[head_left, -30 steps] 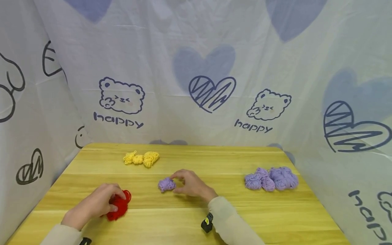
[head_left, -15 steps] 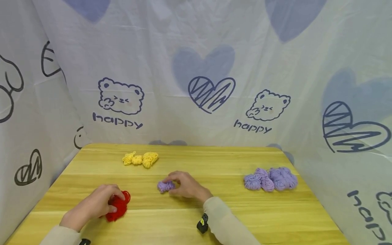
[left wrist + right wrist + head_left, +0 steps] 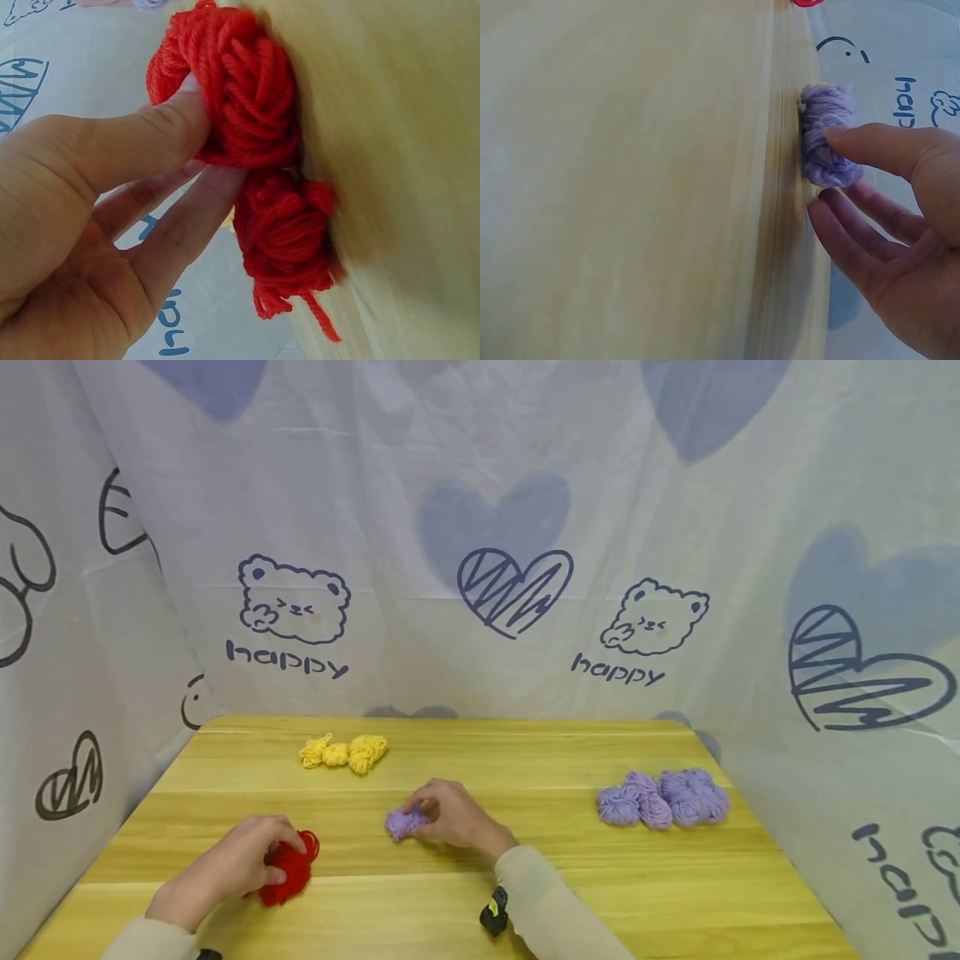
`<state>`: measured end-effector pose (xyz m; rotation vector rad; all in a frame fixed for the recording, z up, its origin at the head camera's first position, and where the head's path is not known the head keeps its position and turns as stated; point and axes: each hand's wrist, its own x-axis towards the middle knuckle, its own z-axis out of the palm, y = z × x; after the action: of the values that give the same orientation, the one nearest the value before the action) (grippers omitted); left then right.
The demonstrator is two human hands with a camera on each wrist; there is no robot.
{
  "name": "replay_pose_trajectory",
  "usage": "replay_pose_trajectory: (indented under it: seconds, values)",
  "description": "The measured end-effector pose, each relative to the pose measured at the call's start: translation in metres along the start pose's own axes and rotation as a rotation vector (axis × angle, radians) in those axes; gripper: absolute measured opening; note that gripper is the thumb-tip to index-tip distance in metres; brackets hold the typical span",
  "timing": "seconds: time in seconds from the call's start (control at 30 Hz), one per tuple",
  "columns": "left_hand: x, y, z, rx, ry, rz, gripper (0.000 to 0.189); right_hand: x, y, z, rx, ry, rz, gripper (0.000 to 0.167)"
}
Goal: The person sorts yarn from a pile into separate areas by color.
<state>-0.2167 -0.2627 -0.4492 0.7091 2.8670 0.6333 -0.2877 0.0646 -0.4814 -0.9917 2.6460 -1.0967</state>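
In the head view my left hand (image 3: 228,870) is at the red yarn (image 3: 292,870) on the front left of the table. The left wrist view shows two red bundles side by side: thumb and fingers pinch the larger ball (image 3: 251,94), and the smaller bundle (image 3: 283,236) with loose ends lies against it. Near the middle of the table, my right hand (image 3: 455,816) pinches a small purple yarn bundle (image 3: 401,824). Its thumb presses one side of that bundle in the right wrist view, with the fingers partly hidden behind.
A row of yellow yarn bundles (image 3: 345,753) lies at the back left of the wooden table (image 3: 525,760). Several larger purple yarn balls (image 3: 663,799) sit together on the right. A printed curtain (image 3: 405,635) hangs behind and along both sides.
My right hand has moved slightly left and closed its thumb and fingers on the small purple bundle, which has turned a little. The left hand stays on the red yarn.
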Motion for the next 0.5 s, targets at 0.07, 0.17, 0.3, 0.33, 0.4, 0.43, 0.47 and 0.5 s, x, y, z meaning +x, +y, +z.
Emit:
replay_pose_trajectory:
  seconds: [0.07, 0.17, 0.3, 0.33, 0.4, 0.43, 0.47, 0.5]
  values:
    - [0.000, 0.000, 0.000, 0.002, 0.001, 0.002, 0.029, -0.001, 0.001, 0.000, 0.000, 0.010, 0.008, 0.026]
    - [0.000, -0.001, 0.001, 0.005, 0.007, 0.011, 0.029, -0.003, 0.002, 0.000, 0.004, 0.025, 0.013, 0.025]
    - [-0.001, -0.001, 0.001, 0.009, 0.012, 0.014, 0.029, -0.006, 0.002, -0.002, 0.019, 0.036, 0.017, 0.025]
    - [-0.001, -0.001, 0.001, 0.010, 0.011, 0.011, 0.029, -0.007, 0.002, -0.002, 0.022, 0.039, 0.017, 0.025]
    - [-0.001, -0.001, 0.001, 0.010, 0.010, 0.006, 0.029, -0.008, 0.002, -0.004, 0.029, 0.044, 0.014, 0.025]
    - [-0.001, -0.001, 0.001, 0.010, 0.008, 0.003, 0.029, -0.009, 0.002, -0.004, 0.032, 0.046, 0.013, 0.024]
    - [-0.001, 0.000, 0.001, 0.010, 0.008, 0.001, 0.029, -0.010, 0.002, -0.005, 0.036, 0.049, 0.013, 0.024]
    - [-0.001, 0.000, 0.001, 0.009, 0.007, 0.000, 0.029, -0.011, 0.002, -0.005, 0.040, 0.052, 0.010, 0.024]
